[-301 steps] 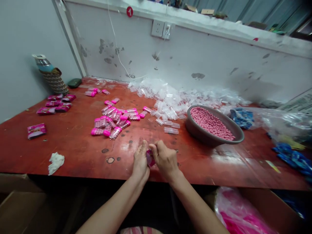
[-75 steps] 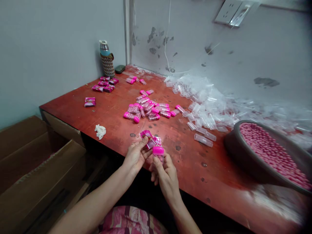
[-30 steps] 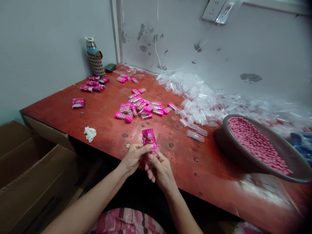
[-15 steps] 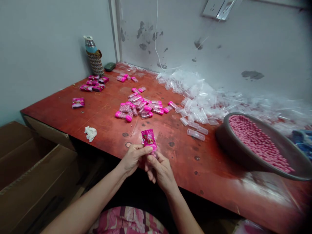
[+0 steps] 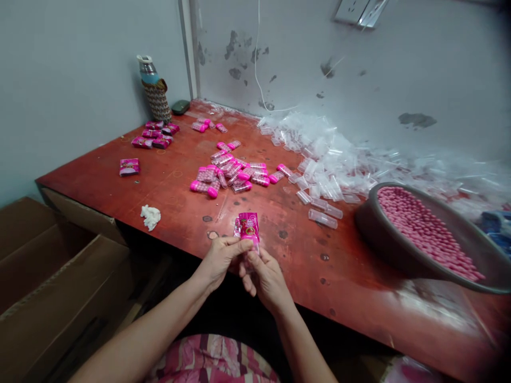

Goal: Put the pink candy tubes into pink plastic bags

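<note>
Near the table's front edge, both hands meet around a small pink printed packet [image 5: 248,226], which stands up from between the fingers. My left hand [image 5: 223,260] pinches its lower left part with thumb and fingers. From the other side, my right hand [image 5: 266,276] has thumb and fingers closed on the packet's lower end; a clear, shiny piece shows there, but its shape is partly hidden. Beyond the hands lies a heap of clear tubes with pink caps and pink pellets inside [image 5: 231,171]. One pink packet [image 5: 130,166] lies apart at the left.
A grey basin [image 5: 369,234] of pink pellets [image 5: 425,229] stands at the right, before a large pile of clear empty tubes [image 5: 331,154]. Several pink packets [image 5: 152,133] lie by a bottle in a knitted cover [image 5: 156,98]. White crumpled tissue [image 5: 150,217] and an open cardboard box [image 5: 80,276] are at left.
The packet has turned slightly between my fingers and now stands more upright, with a shiny side edge showing at its left. Both hands keep their hold; the view has shifted a little.
</note>
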`<state>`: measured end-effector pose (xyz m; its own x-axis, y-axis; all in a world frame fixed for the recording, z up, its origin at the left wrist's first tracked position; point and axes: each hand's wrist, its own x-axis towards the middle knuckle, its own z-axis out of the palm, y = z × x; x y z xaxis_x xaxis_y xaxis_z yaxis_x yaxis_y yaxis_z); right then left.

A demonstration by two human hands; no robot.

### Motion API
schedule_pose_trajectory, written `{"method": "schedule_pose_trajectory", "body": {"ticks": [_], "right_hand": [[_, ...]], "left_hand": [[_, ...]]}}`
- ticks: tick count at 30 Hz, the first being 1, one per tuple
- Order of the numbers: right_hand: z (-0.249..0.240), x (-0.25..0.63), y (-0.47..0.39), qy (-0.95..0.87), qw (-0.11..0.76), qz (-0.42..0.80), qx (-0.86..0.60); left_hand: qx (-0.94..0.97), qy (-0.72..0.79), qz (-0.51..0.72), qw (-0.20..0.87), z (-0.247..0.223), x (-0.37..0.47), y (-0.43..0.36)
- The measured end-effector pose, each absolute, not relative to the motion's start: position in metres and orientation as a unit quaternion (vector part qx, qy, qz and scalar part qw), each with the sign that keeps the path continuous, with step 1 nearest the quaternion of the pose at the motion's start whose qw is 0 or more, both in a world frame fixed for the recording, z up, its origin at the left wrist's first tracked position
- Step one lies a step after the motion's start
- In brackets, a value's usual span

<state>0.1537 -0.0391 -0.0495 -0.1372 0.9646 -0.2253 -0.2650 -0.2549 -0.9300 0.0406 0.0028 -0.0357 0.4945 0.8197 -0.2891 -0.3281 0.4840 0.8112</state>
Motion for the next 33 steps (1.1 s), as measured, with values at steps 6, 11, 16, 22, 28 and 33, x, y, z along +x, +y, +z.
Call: {"method": "schedule_pose_trajectory", "body": {"ticks": [6, 11, 16, 22, 28, 33], "right_hand": [[-0.046, 0.157, -0.042, -0.476, 0.437, 0.526, -0.553], [-0.048, 0.157, -0.042, -0.429, 0.435, 0.616, -0.497], [-0.047, 0.154, -0.045, -0.431, 0.424, 0.617, -0.504], [-0.044, 0.151, -0.045, -0.471, 0.431, 0.547, -0.541], [-0.046, 0.151, -0.048, -0.404, 0.464, 0.638, -0.462], [-0.050, 0.148, -0.055, -0.340, 0.537, 0.607, -0.478]], "left_hand": [[0.349, 0.359, 0.402, 0.766, -0.039, 0.047, -0.005], [0.358, 0.366, 0.401, 0.760, -0.042, 0.043, -0.009], [0.327, 0.328, 0.403, 0.790, -0.043, 0.042, -0.007], [0.314, 0.366, 0.430, 0.763, -0.044, 0.046, -0.012], [0.277, 0.360, 0.466, 0.759, -0.046, 0.041, -0.010], [0.265, 0.377, 0.480, 0.747, -0.048, 0.042, -0.012]]}}
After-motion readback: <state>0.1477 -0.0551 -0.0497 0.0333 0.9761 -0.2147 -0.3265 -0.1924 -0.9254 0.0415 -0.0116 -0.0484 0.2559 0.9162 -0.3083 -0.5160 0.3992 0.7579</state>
